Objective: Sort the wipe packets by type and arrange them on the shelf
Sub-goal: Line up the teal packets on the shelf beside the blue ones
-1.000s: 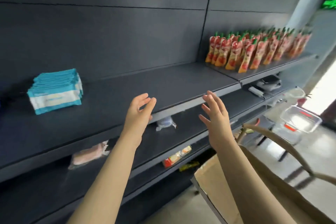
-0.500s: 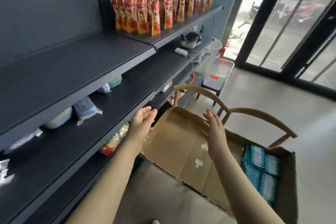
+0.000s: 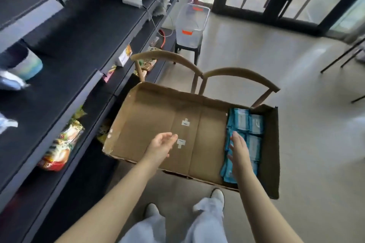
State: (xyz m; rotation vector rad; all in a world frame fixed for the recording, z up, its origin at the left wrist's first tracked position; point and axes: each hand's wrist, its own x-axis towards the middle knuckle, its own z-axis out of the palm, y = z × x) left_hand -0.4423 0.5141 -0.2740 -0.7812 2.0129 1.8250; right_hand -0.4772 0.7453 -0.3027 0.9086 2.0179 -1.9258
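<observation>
In the lower middle of the frame, both hands had come down over the cardboard box [image 3: 154, 116] that sat on the wooden chair [image 3: 237, 72]. A second before, they were raised, open and empty, in front of the dark shelf [image 3: 65, 31], where a stack of blue-and-white packets already lay. Since then the view had swung right and downward, away from that stack and onto the box.

The left hand [image 3: 161, 147] hung over the bare cardboard floor near the centre of the box, fingers loosely extended and apart, holding nothing. The right hand [image 3: 239, 152] was likewise spread and empty, stretched over the blue wipe packets [image 3: 245, 122]. These were packed together at the right end of the box, right of centre in the frame. Whether its fingertips already touched the top packets could not be told.

The rest of the box showed only bare cardboard and two small bits of tape. That suggested most of its contents were already out and this blue batch was what remained. The turn from shelf to box read as the start of another fetch. The right hand looked best placed to take hold, with the left free to help gather the packets.
</observation>
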